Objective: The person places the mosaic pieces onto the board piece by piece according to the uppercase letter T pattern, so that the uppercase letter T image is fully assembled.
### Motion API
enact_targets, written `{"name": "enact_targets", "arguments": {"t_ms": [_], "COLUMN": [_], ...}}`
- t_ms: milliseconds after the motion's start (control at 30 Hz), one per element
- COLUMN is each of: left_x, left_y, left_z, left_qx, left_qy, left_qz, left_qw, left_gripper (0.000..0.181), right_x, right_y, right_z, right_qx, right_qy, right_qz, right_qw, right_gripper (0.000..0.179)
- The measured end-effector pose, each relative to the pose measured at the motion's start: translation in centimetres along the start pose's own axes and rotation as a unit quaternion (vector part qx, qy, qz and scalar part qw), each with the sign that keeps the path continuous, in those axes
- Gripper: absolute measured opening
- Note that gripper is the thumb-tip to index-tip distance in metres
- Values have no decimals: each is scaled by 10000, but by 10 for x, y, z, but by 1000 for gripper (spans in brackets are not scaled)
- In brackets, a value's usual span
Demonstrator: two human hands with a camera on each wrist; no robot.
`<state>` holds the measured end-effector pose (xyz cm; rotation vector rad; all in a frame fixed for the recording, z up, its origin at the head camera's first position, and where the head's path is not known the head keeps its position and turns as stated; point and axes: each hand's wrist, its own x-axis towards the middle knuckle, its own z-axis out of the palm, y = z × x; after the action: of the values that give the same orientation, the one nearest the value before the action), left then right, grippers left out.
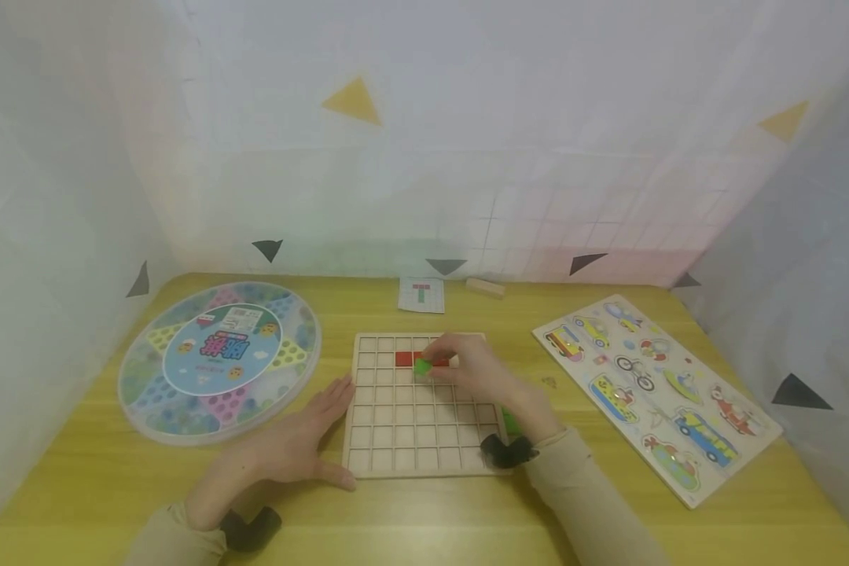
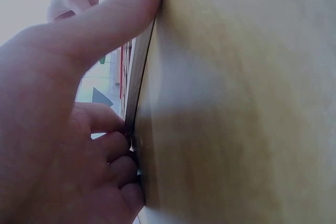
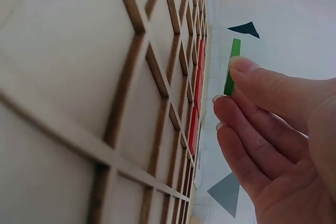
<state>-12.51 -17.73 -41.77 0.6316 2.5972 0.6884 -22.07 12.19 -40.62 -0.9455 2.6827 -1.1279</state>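
While the left hand (image 1: 293, 440) leans on the board's (image 1: 382, 474) left edge, fingers side by side and thumb spread off towards the near corner, the right hand (image 1: 470, 365) has a green tile (image 1: 423, 367) pinched between thumb and fingertips! It's up off the board, over the far half. Red tiles (image 1: 403, 359) sit in cells near the board's far edge; those fingers cover part of the row, so I can't count them. Past its right edge peeks a green bit (image 1: 511, 424), partly hidden by the right wrist. Over at the table's (image 1: 410, 519) far edge, a card (image 1: 431, 306) shows a red-and-green T, a block (image 1: 485, 288) near it. By the right edge, the puzzle (image 1: 766, 427) holds vehicle pieces; by the left, the disc's (image 1: 219, 354) small print is unreadable.
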Motion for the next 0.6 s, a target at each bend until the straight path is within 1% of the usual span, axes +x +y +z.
{"name": "enact_targets", "arguments": {"t_ms": [133, 467, 600], "left_x": [0, 0, 0], "left_y": [0, 0, 0], "left_z": [0, 0, 0], "left_qx": [17, -12, 14], "left_qy": [-1, 14, 14], "left_qz": [-31, -15, -43], "left_qw": [10000, 10000, 10000], "left_gripper": [132, 131, 132], "right_x": [1, 1, 1], "right_y": [0, 3, 4], "right_z": [2, 5, 5], "right_qx": [77, 29, 31], "right_qy": [-43, -28, -51], "right_qz": [72, 163, 319], "right_qw": [9999, 9999, 9995], "right_gripper": [22, 21, 20]}}
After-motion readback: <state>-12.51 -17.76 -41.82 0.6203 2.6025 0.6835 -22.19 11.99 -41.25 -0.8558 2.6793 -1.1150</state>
